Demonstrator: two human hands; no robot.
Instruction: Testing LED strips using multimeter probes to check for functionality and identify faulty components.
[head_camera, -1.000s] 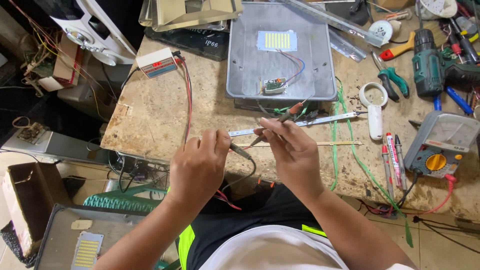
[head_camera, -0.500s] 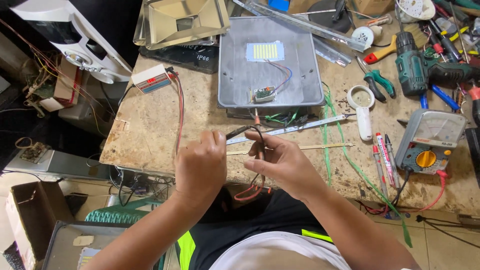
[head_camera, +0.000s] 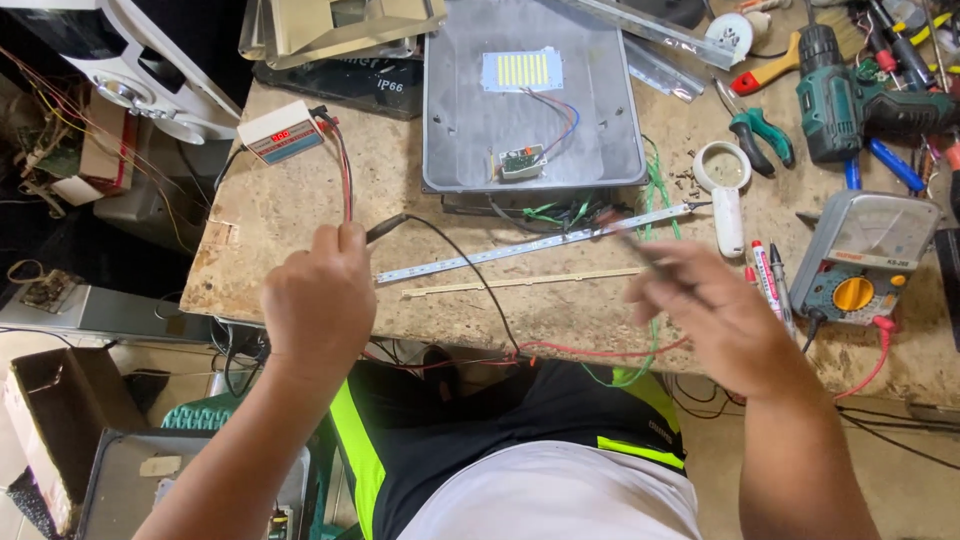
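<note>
Your left hand (head_camera: 318, 300) pinches a black probe (head_camera: 388, 228) by its lead, tip near the left end of the LED strip (head_camera: 530, 245) lying on the workbench (head_camera: 280, 210). Your right hand (head_camera: 715, 315) is blurred, gripping a second probe (head_camera: 640, 250) just beside the strip's right part.

Bare forearms, white shirt, black-and-neon-yellow shorts
</note>
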